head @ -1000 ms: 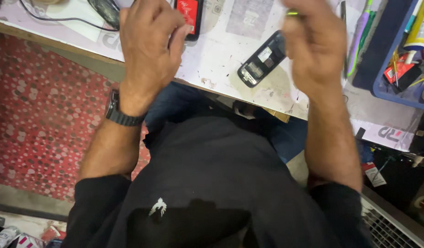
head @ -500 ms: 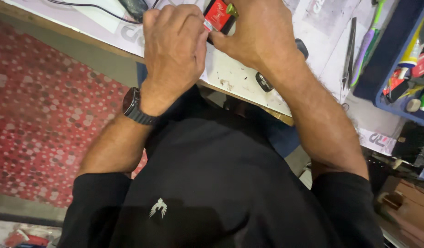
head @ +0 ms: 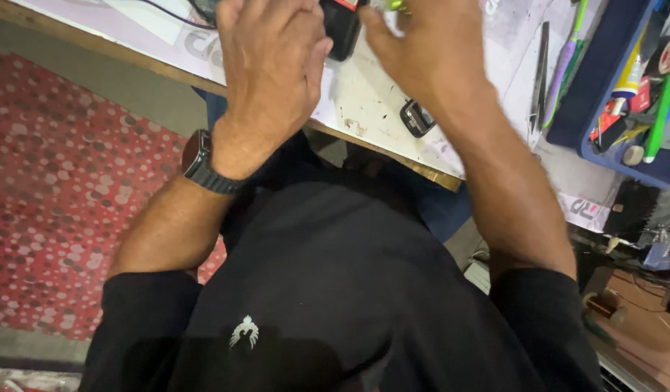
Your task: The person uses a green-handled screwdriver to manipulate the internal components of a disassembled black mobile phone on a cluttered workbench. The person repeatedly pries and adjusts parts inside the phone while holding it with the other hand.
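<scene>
Two hands over one white worktop (head: 364,94): left hand (head: 273,65), fingers together, covers one black-and-red rectangular device (head: 342,25); right hand (head: 429,58) pinches one small yellow-green item (head: 396,6) beside it

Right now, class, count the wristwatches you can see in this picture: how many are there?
1. The dark wristwatch sits on the person's left wrist, below the left hand over the white worktop. The right wrist shows none; others may be hidden beyond the frame.
</scene>
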